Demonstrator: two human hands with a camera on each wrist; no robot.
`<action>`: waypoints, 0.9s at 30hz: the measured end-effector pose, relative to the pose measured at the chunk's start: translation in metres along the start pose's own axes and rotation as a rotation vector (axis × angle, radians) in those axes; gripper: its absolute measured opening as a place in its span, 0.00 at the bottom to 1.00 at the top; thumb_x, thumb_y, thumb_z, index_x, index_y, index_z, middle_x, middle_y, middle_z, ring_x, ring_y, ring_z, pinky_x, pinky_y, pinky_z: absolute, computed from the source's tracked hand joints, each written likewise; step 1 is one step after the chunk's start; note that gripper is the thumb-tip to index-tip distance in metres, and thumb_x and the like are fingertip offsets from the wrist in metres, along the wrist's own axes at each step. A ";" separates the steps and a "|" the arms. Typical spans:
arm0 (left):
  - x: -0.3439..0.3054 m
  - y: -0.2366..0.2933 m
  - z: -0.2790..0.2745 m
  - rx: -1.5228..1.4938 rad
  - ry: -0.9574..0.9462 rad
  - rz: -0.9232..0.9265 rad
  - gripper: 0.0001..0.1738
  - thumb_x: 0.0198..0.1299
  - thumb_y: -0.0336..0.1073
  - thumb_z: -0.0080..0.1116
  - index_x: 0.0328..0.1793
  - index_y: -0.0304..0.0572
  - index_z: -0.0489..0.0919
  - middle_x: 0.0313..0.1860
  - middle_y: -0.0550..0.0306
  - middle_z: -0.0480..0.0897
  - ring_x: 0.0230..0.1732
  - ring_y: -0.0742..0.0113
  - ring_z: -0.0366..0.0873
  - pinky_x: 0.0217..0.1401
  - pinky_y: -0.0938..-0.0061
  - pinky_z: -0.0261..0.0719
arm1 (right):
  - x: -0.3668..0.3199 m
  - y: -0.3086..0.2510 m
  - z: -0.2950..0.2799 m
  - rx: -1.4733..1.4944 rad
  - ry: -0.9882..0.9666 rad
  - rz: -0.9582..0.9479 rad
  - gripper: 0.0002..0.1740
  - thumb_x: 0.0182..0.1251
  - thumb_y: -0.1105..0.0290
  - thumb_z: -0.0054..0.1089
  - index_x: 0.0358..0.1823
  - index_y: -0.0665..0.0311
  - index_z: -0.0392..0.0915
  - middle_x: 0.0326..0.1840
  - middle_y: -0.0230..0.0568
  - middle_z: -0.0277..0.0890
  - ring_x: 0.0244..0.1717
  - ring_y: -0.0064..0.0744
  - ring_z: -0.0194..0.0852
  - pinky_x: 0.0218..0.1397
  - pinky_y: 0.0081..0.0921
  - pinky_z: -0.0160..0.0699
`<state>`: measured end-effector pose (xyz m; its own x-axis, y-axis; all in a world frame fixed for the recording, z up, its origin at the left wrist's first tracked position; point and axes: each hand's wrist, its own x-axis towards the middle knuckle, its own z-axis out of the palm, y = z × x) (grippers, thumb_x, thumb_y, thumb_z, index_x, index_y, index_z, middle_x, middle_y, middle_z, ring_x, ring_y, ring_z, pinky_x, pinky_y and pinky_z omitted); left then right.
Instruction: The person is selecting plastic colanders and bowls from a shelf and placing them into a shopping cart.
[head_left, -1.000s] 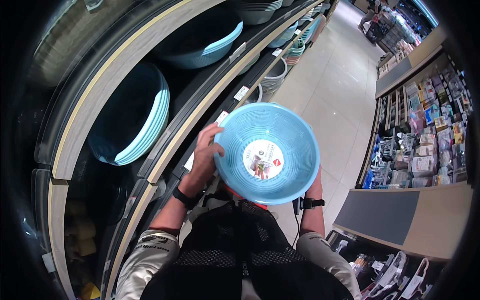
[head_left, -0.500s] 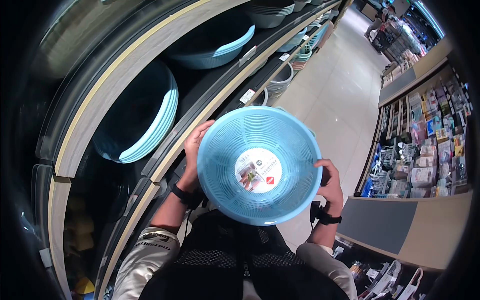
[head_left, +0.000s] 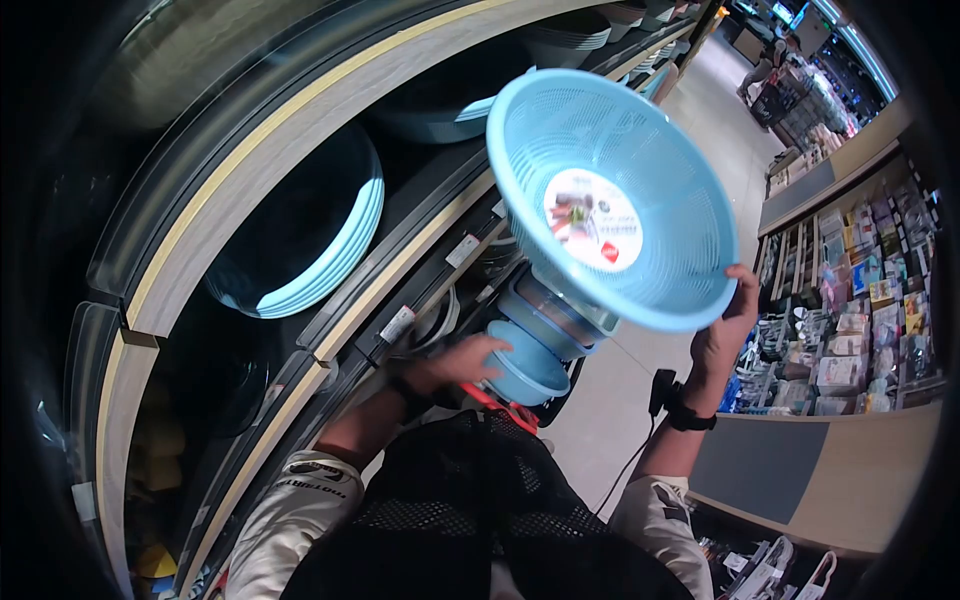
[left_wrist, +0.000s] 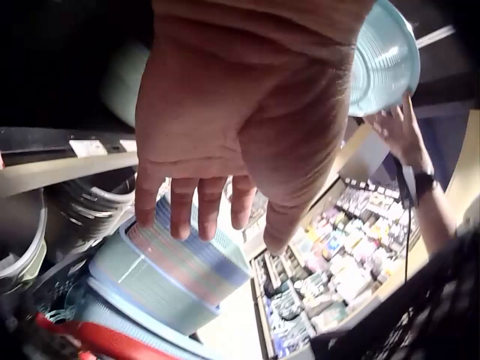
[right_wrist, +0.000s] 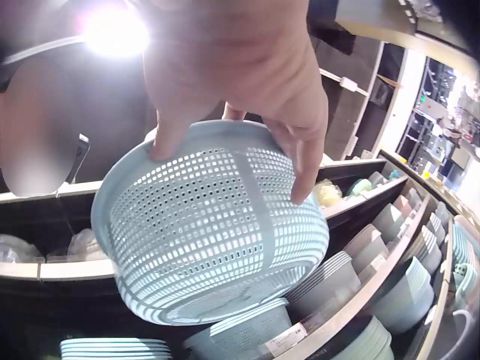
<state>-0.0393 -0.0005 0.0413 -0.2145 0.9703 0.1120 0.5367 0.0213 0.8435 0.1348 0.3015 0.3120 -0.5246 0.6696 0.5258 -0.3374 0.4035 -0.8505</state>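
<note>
My right hand [head_left: 724,335] grips the rim of a light blue perforated basket [head_left: 690,215] with a round white label inside, held tilted at the upper right. In the right wrist view the fingers and thumb of the right hand [right_wrist: 236,82] pinch that basket's rim [right_wrist: 195,210]. My left hand [head_left: 460,362] is off the basket, over a smaller blue basin [head_left: 525,365] low in front of my body; whether it touches the basin cannot be told. In the left wrist view the left hand [left_wrist: 240,127] shows its palm, fingers extended, above stacked bins [left_wrist: 176,266].
Curved shelves [head_left: 290,110] on the left hold stacked blue basins [head_left: 340,260]. A red handle [head_left: 500,405] lies close to my body. Racks of small packaged goods [head_left: 850,300] stand on the right. A person [head_left: 770,65] is far down the aisle.
The basket has moved up and to the right in my right hand. My left hand has let go of its rim and moved down and toward the basin, which has come into view with the bins.
</note>
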 end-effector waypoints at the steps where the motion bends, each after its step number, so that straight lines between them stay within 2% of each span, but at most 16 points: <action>1: -0.009 -0.005 0.013 0.001 0.004 0.005 0.30 0.59 0.42 0.73 0.65 0.36 0.79 0.56 0.44 0.85 0.59 0.49 0.82 0.65 0.57 0.78 | 0.009 -0.004 0.008 -0.001 -0.002 -0.006 0.27 0.55 0.80 0.78 0.54 0.59 0.75 0.50 0.31 0.76 0.53 0.27 0.75 0.60 0.25 0.74; 3: -0.021 -0.008 0.029 0.041 -0.337 -0.217 0.32 0.59 0.50 0.69 0.66 0.40 0.80 0.62 0.43 0.82 0.68 0.42 0.76 0.74 0.57 0.70 | 0.024 -0.010 0.024 -0.033 -0.016 -0.100 0.29 0.54 0.79 0.79 0.57 0.60 0.75 0.55 0.34 0.75 0.54 0.27 0.75 0.61 0.26 0.74; 4: -0.019 -0.007 0.030 0.042 -0.332 -0.216 0.32 0.59 0.50 0.69 0.66 0.40 0.80 0.62 0.43 0.82 0.68 0.42 0.76 0.74 0.57 0.70 | 0.032 -0.010 0.031 -0.023 -0.010 -0.107 0.30 0.54 0.82 0.77 0.58 0.62 0.75 0.55 0.36 0.76 0.56 0.28 0.75 0.63 0.28 0.75; 6: -0.016 -0.006 0.034 0.187 -0.861 -0.335 0.31 0.62 0.57 0.63 0.67 0.49 0.81 0.67 0.45 0.80 0.71 0.42 0.73 0.73 0.53 0.70 | 0.046 -0.011 0.049 -0.006 -0.008 -0.092 0.29 0.55 0.83 0.76 0.58 0.63 0.75 0.55 0.36 0.76 0.56 0.28 0.75 0.64 0.29 0.76; 7: -0.020 -0.008 0.038 0.187 -0.859 -0.333 0.31 0.62 0.57 0.63 0.67 0.49 0.81 0.67 0.45 0.80 0.71 0.42 0.73 0.73 0.53 0.70 | 0.053 -0.010 0.058 0.009 -0.002 -0.075 0.28 0.56 0.84 0.75 0.58 0.63 0.74 0.54 0.36 0.76 0.57 0.28 0.75 0.65 0.30 0.77; 9: -0.029 -0.010 0.047 0.208 -0.653 -0.376 0.31 0.66 0.63 0.57 0.66 0.55 0.82 0.67 0.44 0.80 0.72 0.42 0.72 0.73 0.49 0.68 | 0.066 -0.006 0.074 0.035 0.010 -0.050 0.27 0.58 0.85 0.73 0.59 0.64 0.74 0.54 0.39 0.78 0.57 0.29 0.78 0.63 0.31 0.82; 14: -0.031 -0.016 0.047 0.188 -0.639 -0.373 0.32 0.66 0.67 0.55 0.65 0.56 0.83 0.66 0.44 0.80 0.72 0.42 0.71 0.73 0.46 0.65 | 0.090 0.007 0.134 0.119 0.022 -0.116 0.25 0.60 0.83 0.74 0.57 0.64 0.75 0.55 0.40 0.78 0.58 0.29 0.79 0.59 0.31 0.85; 16: -0.033 -0.018 0.050 0.190 -0.640 -0.378 0.33 0.66 0.68 0.55 0.65 0.57 0.83 0.66 0.44 0.81 0.72 0.42 0.72 0.74 0.47 0.65 | 0.098 0.017 0.158 0.142 0.019 -0.132 0.26 0.58 0.82 0.76 0.57 0.63 0.76 0.54 0.38 0.77 0.55 0.26 0.78 0.54 0.25 0.84; 18: -0.034 -0.020 0.052 0.235 -0.674 -0.392 0.34 0.68 0.67 0.52 0.71 0.57 0.78 0.71 0.53 0.78 0.74 0.45 0.69 0.77 0.46 0.59 | 0.106 0.027 0.183 0.139 -0.006 -0.140 0.26 0.56 0.80 0.78 0.56 0.63 0.76 0.52 0.35 0.77 0.53 0.24 0.77 0.51 0.21 0.82; 19: -0.036 -0.020 0.053 0.234 -0.671 -0.394 0.34 0.68 0.67 0.52 0.71 0.57 0.78 0.71 0.53 0.78 0.74 0.45 0.69 0.77 0.46 0.59 | 0.110 0.028 0.196 0.127 -0.022 -0.151 0.27 0.55 0.79 0.79 0.55 0.63 0.76 0.52 0.34 0.76 0.52 0.23 0.77 0.50 0.20 0.81; 20: -0.038 -0.020 0.053 0.202 -0.619 -0.394 0.32 0.68 0.66 0.53 0.67 0.57 0.81 0.69 0.49 0.79 0.72 0.43 0.71 0.75 0.47 0.62 | 0.112 0.029 0.208 0.150 -0.048 -0.103 0.27 0.54 0.78 0.79 0.55 0.62 0.77 0.50 0.33 0.76 0.51 0.23 0.77 0.50 0.21 0.81; 21: -0.038 -0.019 0.052 0.171 -0.567 -0.393 0.29 0.67 0.64 0.54 0.62 0.56 0.85 0.66 0.45 0.81 0.70 0.41 0.73 0.74 0.47 0.65 | 0.117 0.035 0.223 0.138 -0.037 -0.145 0.26 0.53 0.75 0.81 0.53 0.61 0.78 0.48 0.30 0.75 0.45 0.21 0.75 0.46 0.19 0.79; 25: -0.036 -0.014 0.049 0.241 -0.589 -0.383 0.25 0.68 0.59 0.54 0.61 0.55 0.85 0.65 0.46 0.81 0.69 0.42 0.74 0.72 0.47 0.67 | 0.131 0.039 0.273 0.009 -0.085 -0.099 0.26 0.48 0.66 0.84 0.49 0.60 0.80 0.44 0.26 0.73 0.36 0.18 0.65 0.38 0.17 0.71; 26: -0.036 -0.015 0.050 0.250 -0.582 -0.380 0.24 0.68 0.56 0.54 0.61 0.56 0.85 0.65 0.47 0.82 0.70 0.43 0.74 0.71 0.47 0.67 | 0.135 0.039 0.284 -0.055 -0.071 -0.157 0.27 0.48 0.63 0.84 0.49 0.61 0.80 0.44 0.26 0.73 0.36 0.19 0.66 0.40 0.18 0.71; 27: -0.037 -0.017 0.052 0.259 -0.574 -0.377 0.22 0.68 0.54 0.54 0.61 0.56 0.85 0.64 0.48 0.82 0.70 0.44 0.74 0.71 0.47 0.67 | 0.137 0.041 0.294 -0.096 -0.052 -0.162 0.28 0.48 0.62 0.83 0.49 0.64 0.80 0.45 0.32 0.76 0.39 0.27 0.72 0.46 0.26 0.75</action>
<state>0.0016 -0.0245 -0.0049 0.0003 0.8580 -0.5137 0.7021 0.3656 0.6111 -0.1809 0.2264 0.3537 -0.5102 0.5590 0.6536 -0.3454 0.5628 -0.7510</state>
